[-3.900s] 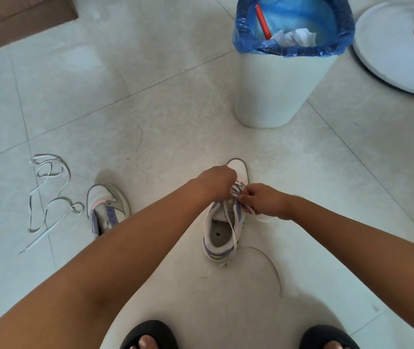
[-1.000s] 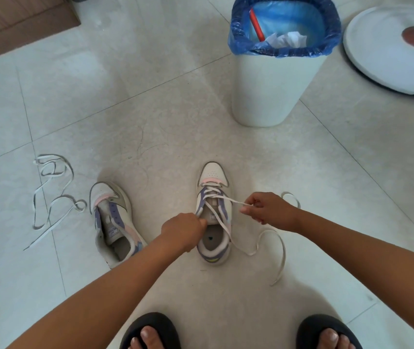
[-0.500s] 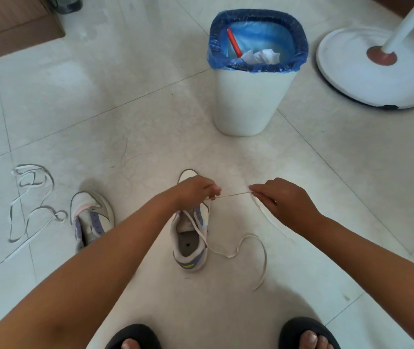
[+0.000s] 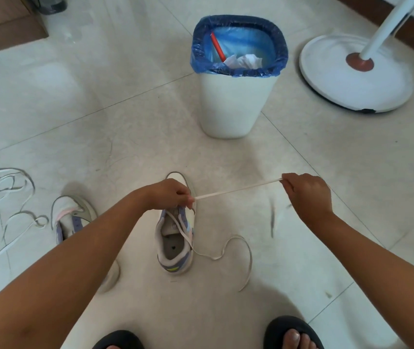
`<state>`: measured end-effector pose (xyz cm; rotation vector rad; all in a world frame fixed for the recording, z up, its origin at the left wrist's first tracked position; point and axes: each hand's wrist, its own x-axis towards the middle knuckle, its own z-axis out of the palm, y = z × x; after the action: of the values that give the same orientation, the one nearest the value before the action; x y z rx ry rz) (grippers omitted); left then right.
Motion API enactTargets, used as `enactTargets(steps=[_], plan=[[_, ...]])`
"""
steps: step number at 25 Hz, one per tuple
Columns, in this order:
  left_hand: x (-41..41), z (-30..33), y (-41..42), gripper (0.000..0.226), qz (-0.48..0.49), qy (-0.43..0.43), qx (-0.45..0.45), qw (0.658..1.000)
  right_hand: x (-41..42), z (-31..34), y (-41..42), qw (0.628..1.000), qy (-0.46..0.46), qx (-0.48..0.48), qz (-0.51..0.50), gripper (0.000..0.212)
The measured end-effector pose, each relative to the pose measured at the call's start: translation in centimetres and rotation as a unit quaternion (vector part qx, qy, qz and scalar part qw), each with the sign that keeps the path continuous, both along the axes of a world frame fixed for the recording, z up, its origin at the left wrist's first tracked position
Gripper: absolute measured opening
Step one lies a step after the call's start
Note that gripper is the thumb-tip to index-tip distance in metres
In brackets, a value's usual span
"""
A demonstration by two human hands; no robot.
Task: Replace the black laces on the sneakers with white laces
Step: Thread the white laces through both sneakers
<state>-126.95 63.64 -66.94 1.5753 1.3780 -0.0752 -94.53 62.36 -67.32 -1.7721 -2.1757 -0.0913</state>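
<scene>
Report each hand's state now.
Left hand: closed, gripping the sneaker at its lace rows.
Right hand: closed, pinching the white lace, pulled taut.

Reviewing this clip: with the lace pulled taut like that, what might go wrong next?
1. The right hand draws the white lace far sideways; the loose end on the floor may end up much shorter.
2. Only the left hand steadies the sneaker, so it could tip or slide.
</scene>
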Motion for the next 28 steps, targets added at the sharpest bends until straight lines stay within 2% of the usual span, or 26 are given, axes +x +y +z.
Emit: enactTargets(steps=[2, 3, 5, 9, 13, 16, 22, 25, 28], plan=[[-0.8, -0.2, 0.0, 0.026, 0.006, -0.005, -0.003, 1.000, 1.8, -0.3, 0.6, 0.985, 0.060, -0.105, -0.127, 0.018], [-1.1, -0.1, 0.0, 0.027, 0.010, -0.010, -0.006, 1.000, 2.7, -0.6, 0.9, 0.974, 0.082, -0.121, -0.171, 0.019], [-1.8, -0.1, 0.1, 0.026, 0.016, -0.027, -0.016, 0.999, 4.0, -0.9, 1.6, 0.953, 0.141, -0.133, -0.235, 0.019], [-3.5, 0.0, 0.0, 0.023, 0.046, -0.071, -0.040, 0.996, 6.4, -1.0, 2.7, 0.883, 0.308, -0.146, -0.324, 0.016], [-4.7, -0.3, -0.4, 0.023, 0.072, -0.106, -0.061, 0.990, 7.6, -1.4, 2.7, 0.835, 0.381, -0.162, -0.362, 0.012], [-4.8, -0.2, -0.3, 0.022, 0.105, -0.128, -0.062, 0.984, 7.9, -2.1, 2.7, 0.823, 0.380, -0.188, -0.379, 0.018], [-4.4, 0.7, 0.3, 0.020, 0.119, -0.159, -0.073, 0.977, 9.6, -3.1, 2.7, 0.773, 0.392, -0.225, -0.446, 0.010], [-3.9, 0.9, 0.5, 0.018, 0.127, -0.163, -0.075, 0.975, 8.4, -2.8, 2.1, 0.721, 0.451, -0.224, -0.475, 0.014], [-2.0, 1.6, 1.1, 0.015, 0.118, -0.158, -0.054, 0.979, 2.3, -3.5, 0.1, 0.660, 0.539, -0.302, -0.427, 0.018]])
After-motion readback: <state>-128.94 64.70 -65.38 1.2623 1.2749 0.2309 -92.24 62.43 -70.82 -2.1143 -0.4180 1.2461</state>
